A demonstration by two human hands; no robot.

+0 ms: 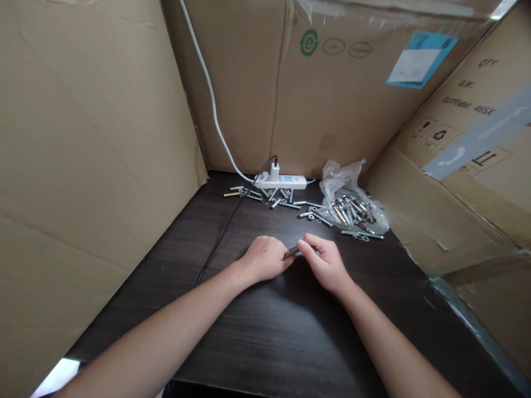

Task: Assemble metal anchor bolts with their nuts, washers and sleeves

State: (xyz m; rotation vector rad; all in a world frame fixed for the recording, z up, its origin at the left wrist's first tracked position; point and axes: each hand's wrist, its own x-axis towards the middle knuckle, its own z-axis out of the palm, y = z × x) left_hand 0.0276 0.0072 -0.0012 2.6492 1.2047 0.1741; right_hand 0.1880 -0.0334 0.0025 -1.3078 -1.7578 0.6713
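A brassy expansion bolt [292,251] lies crosswise between my hands, a little above the dark table. My right hand [326,261] pinches it, thumb along the top and fingers curled beneath. At the bolt's other end, my left hand [266,258] is closed around the tip, its fingers hidden by the back of the hand. Beyond them, a clear plastic bag [375,213] holds several expansion bolts [350,210]. Loose silvery bolts [289,205], along with washers [311,217] and sleeves, are scattered between the bag and the power strip.
A white power strip [293,182] with a charger plug [274,172] stands at the back. Its black cable [226,229] runs forward over the table [265,342], left of my hands. Cardboard boxes [103,138] wall in the left, back and right.
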